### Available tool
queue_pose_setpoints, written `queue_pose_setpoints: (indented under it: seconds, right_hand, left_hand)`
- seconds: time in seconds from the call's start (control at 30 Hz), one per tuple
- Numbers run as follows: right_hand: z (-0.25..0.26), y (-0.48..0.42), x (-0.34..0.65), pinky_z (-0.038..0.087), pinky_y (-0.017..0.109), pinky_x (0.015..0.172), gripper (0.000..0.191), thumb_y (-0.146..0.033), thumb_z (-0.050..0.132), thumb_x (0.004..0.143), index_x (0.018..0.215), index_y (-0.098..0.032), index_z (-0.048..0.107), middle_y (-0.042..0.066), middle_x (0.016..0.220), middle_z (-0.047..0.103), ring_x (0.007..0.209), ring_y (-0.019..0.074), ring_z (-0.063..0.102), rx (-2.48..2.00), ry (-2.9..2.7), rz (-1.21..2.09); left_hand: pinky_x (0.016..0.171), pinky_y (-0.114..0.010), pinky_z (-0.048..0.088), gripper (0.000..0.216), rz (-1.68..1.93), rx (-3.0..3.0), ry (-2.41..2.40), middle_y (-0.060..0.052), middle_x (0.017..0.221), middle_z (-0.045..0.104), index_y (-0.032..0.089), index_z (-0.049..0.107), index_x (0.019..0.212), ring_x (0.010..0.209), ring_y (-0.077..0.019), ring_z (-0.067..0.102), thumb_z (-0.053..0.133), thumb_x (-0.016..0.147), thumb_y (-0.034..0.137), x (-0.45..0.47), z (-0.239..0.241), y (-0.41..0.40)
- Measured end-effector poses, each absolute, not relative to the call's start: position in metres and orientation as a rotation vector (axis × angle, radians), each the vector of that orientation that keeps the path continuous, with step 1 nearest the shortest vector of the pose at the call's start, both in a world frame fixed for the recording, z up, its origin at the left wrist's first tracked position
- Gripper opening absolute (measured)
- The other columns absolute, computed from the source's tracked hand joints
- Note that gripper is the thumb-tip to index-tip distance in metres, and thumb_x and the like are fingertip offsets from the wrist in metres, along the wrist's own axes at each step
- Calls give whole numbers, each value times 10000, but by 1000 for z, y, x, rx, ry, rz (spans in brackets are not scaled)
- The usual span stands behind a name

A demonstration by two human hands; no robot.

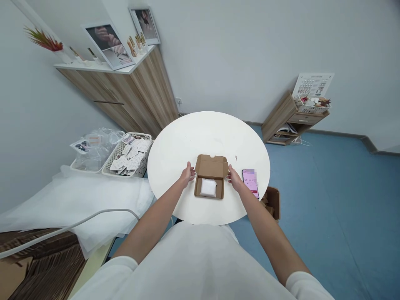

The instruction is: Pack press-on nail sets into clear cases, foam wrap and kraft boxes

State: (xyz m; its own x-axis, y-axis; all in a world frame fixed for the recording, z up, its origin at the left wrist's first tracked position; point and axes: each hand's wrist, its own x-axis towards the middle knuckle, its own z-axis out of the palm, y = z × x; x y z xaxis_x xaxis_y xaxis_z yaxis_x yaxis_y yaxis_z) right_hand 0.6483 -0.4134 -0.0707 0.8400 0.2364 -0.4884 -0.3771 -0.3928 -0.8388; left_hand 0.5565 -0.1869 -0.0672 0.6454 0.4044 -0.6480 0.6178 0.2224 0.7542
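A small brown cardboard mailer box (211, 167) lies with its lid raised on the round white table (206, 133). Inside the tray rests a white wrapped packet (208, 188), its contents hidden. My left hand (188, 174) is at the box's left side, fingers apart and their tips close to the edge. On the opposite side, my right hand (234, 178) has its fingers spread beside the lid's right corner; whether they touch the cardboard is too small to tell. To the right of the box, near my right forearm, lies a phone (250, 183) with a timer on its pink screen.
Left of the table stand a white basket of paper cards (133, 154) and clear plastic bags (96, 146), beside white sheeting (93, 196). Flattened cardboard (46, 266) lies lower left. A brown carton (273, 202) sits below the table's right edge.
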Motion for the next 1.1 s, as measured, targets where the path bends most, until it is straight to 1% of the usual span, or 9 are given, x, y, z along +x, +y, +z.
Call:
queue_pose_setpoints:
  seconds: [0.13, 0.23, 0.37, 0.47, 0.63, 0.73, 0.9, 1.0, 1.1]
  right_hand:
    - [-69, -408, 647, 384, 262, 570, 551, -668, 285, 730, 1029, -280, 538, 13, 928, 588, 681, 144, 504, -1745, 89, 776]
    - [-66, -409, 643, 399, 266, 618, 580, -689, 245, 729, 1112, -323, 483, -8, 1113, 535, 786, 152, 518, -1679, 41, 799]
    - [-58, -418, 636, 405, 300, 718, 560, -670, 214, 755, 1220, -391, 355, -35, 1306, 396, 967, 176, 505, -1638, -70, 839]
    - [-50, -426, 632, 381, 354, 808, 517, -597, 292, 777, 1259, -411, 286, -29, 1354, 343, 1084, 194, 458, -1620, -158, 907]
    - [-39, -435, 628, 324, 443, 888, 545, -346, 462, 716, 1241, -400, 326, -31, 1392, 278, 1198, 221, 344, -1653, -294, 1000]
    - [-37, -437, 624, 315, 431, 910, 590, -265, 453, 673, 1243, -377, 348, -24, 1371, 311, 1196, 217, 339, -1699, -335, 997]
    - [-40, -438, 616, 370, 358, 867, 588, -234, 430, 654, 1236, -314, 390, 28, 1229, 445, 1079, 195, 448, -1716, -321, 944]
    - [-42, -438, 613, 398, 342, 825, 557, -262, 439, 669, 1224, -301, 407, 40, 1196, 461, 1016, 191, 497, -1711, -299, 929]
    - [-43, -438, 611, 398, 356, 816, 580, -268, 427, 687, 1261, -315, 356, 42, 1176, 483, 947, 182, 544, -1725, -298, 922]
  left_hand:
    - [805, -340, 444, 745, -198, 1313, 878, -169, 1184, 520, 117, 493, 1123, 1032, -239, 526, 161, 767, 680, 558, -69, -188]
    - [853, -335, 424, 781, -165, 1278, 804, -167, 1226, 483, 99, 445, 1192, 1070, -238, 499, 165, 761, 688, 555, -68, -189]
    - [877, -340, 412, 777, -137, 1276, 682, -131, 1247, 462, 137, 397, 1250, 1111, -238, 466, 129, 767, 683, 548, -64, -189]
    - [881, -351, 408, 775, -147, 1253, 598, -115, 1225, 468, 173, 369, 1278, 1129, -244, 447, 111, 761, 689, 541, -62, -188]
    - [870, -352, 396, 814, -210, 1276, 529, -94, 1202, 464, 217, 343, 1300, 1141, -250, 421, 19, 735, 705, 532, -61, -184]
    - [872, -352, 368, 802, -264, 1365, 498, -69, 1196, 471, 260, 344, 1298, 1155, -241, 390, -34, 735, 689, 529, -62, -181]
    - [822, -364, 356, 776, -374, 1498, 482, -39, 1199, 475, 316, 339, 1293, 1083, -230, 424, -98, 745, 646, 523, -57, -173]
    - [773, -340, 368, 779, -428, 1509, 446, -38, 1207, 472, 310, 399, 1258, 1027, -223, 456, -82, 748, 650, 518, -50, -170]
    - [732, -319, 379, 772, -453, 1504, 423, -41, 1192, 490, 294, 469, 1207, 976, -221, 479, -29, 751, 668, 512, -43, -171]
